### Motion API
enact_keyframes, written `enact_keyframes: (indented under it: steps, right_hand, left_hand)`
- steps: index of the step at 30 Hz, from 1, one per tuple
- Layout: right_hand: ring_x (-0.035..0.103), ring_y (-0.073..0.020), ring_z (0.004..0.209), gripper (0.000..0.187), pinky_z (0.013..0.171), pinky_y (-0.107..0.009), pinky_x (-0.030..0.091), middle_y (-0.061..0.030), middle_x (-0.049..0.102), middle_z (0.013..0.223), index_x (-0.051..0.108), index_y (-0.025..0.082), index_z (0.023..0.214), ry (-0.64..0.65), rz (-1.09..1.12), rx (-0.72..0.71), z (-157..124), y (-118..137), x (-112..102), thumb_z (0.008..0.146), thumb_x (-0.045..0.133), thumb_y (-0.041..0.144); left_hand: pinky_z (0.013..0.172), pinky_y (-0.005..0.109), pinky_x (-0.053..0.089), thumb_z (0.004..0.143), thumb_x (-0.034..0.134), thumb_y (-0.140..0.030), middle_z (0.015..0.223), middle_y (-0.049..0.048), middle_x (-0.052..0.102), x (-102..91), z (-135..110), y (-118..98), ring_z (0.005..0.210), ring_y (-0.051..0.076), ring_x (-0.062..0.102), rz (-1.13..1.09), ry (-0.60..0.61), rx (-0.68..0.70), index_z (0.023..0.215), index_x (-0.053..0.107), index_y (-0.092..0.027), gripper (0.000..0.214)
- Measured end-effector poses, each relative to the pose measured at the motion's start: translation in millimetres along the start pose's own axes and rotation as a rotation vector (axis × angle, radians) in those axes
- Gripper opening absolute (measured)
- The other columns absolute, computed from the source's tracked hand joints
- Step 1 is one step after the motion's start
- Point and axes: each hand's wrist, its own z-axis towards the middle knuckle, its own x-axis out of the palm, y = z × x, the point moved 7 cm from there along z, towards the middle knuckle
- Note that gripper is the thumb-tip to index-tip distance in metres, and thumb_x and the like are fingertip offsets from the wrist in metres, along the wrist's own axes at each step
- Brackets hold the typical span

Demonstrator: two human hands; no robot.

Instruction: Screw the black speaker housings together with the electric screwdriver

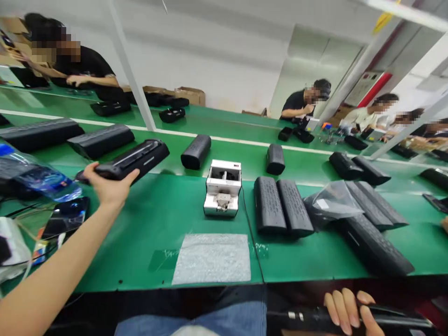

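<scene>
My left hand [111, 186] grips a long black plastic housing [140, 161] by its near end and holds it tilted over the left side of the bench. The recessed inner side of this housing shows, with a pale slot along its edge. Low at the right, below the bench edge, my right hand [350, 310] is closed round a long, shiny black part [308, 321], whose exact kind I cannot make out. Between the hands stands a small white screw feeder [221, 189]. A grey-white textured mat [213, 259] lies in front of it.
Black housings [269, 205] lie right of the feeder, some beside a clear plastic bag [334, 200]. A water bottle [49, 179], a phone [68, 217] and cables crowd the left. A cable [252, 238] crosses the green bench [133, 252]. Co-workers [303, 102] sit opposite.
</scene>
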Motion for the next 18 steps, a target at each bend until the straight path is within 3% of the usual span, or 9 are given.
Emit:
enact_keyframes:
  steps: [2,4,5,7,10,12,14,16,18]
  right_hand:
    - [0.019,-0.0129,0.047,0.04,0.039,-0.025,0.028,0.0053,0.023,0.062,0.052,0.028,0.076,-0.062,0.021,0.02,-15.4,-19.5,-14.9,0.067,0.087,0.045]
    - [0.022,-0.0117,0.048,0.052,0.044,-0.024,0.031,0.0063,0.026,0.06,0.044,0.026,0.075,-0.079,0.009,0.011,-26.0,-37.7,-31.9,0.059,0.09,0.042]
    - [0.023,-0.0115,0.048,0.055,0.045,-0.024,0.033,0.007,0.027,0.058,0.041,0.026,0.076,-0.091,-0.006,0.006,-29.7,-46.7,-42.3,0.058,0.091,0.041]
    - [0.025,-0.0109,0.048,0.055,0.047,-0.023,0.035,0.009,0.031,0.057,0.04,0.026,0.079,-0.118,-0.036,-0.016,-34.5,-61.4,-63.2,0.061,0.09,0.042]
    - [0.026,-0.0091,0.05,0.05,0.05,-0.021,0.035,0.0122,0.035,0.06,0.042,0.027,0.084,-0.101,-0.043,-0.064,-34.6,-75.5,-80.3,0.074,0.089,0.04]
    - [0.026,-0.0084,0.051,0.045,0.051,-0.021,0.035,0.013,0.035,0.063,0.043,0.027,0.087,-0.066,-0.03,-0.093,-30.3,-83.7,-79.5,0.081,0.087,0.038]
    - [0.028,-0.0083,0.051,0.039,0.053,-0.021,0.037,0.0129,0.035,0.066,0.046,0.027,0.091,-0.034,-0.019,-0.111,-24.9,-94.0,-71.8,0.087,0.084,0.037]
    - [0.03,-0.0084,0.052,0.036,0.054,-0.022,0.039,0.0127,0.036,0.067,0.049,0.027,0.094,-0.009,-0.018,-0.119,-21.1,-106.1,-60.3,0.089,0.083,0.038]
    - [0.033,-0.0085,0.053,0.037,0.055,-0.022,0.04,0.0125,0.037,0.068,0.051,0.026,0.094,0.013,-0.026,-0.108,-20.5,-116.9,-47.9,0.088,0.085,0.038]
  left_hand:
    - [0.083,0.055,0.0,0.1,0.072,-0.09,0.131,0.0069,0.048,36.2,17.0,-0.6,0.169,0.069,0.009,0.049,0.114,-0.01,0.162,0.014,-0.001,0.123]
    - [0.082,0.059,-0.002,0.111,0.068,-0.085,0.13,0.0029,0.04,69.9,26.8,8.0,0.172,0.057,0.0,0.097,0.247,-0.038,0.151,0.013,0.01,0.116]
    - [0.092,0.039,0.014,0.098,0.072,-0.101,0.134,0.0019,0.046,83.1,30.8,15.8,0.173,0.047,0.01,0.124,0.276,-0.079,0.162,0.022,-0.008,0.123]
    - [0.106,0.04,0.023,0.084,0.077,-0.108,0.148,0.0,0.046,107.6,38.1,30.7,0.168,0.032,0.011,0.163,0.36,-0.136,0.162,0.023,-0.009,0.138]
    - [0.117,0.041,0.019,0.079,0.076,-0.111,0.162,-0.0017,0.041,128.7,43.6,45.8,0.172,0.027,-0.005,0.158,0.552,-0.166,0.165,0.02,-0.008,0.146]
    - [0.121,0.041,0.017,0.072,0.08,-0.112,0.168,-0.0022,0.038,119.2,42.7,46.3,0.173,0.026,-0.008,0.151,0.583,-0.118,0.17,0.015,-0.009,0.156]
    - [0.12,0.041,0.018,0.069,0.083,-0.112,0.174,-0.0009,0.034,92.8,34.7,39.7,0.172,0.028,-0.003,0.18,0.523,-0.029,0.173,0.012,-0.01,0.162]
    - [0.11,0.043,0.021,0.077,0.077,-0.112,0.176,0.0023,0.033,61.9,16.5,27.8,0.172,0.032,0.012,0.227,0.467,0.078,0.175,0.011,-0.014,0.153]
    - [0.094,0.044,0.015,0.094,0.064,-0.108,0.168,0.0051,0.039,36.5,-8.0,14.8,0.175,0.042,0.009,0.253,0.465,0.17,0.176,0.013,-0.018,0.132]
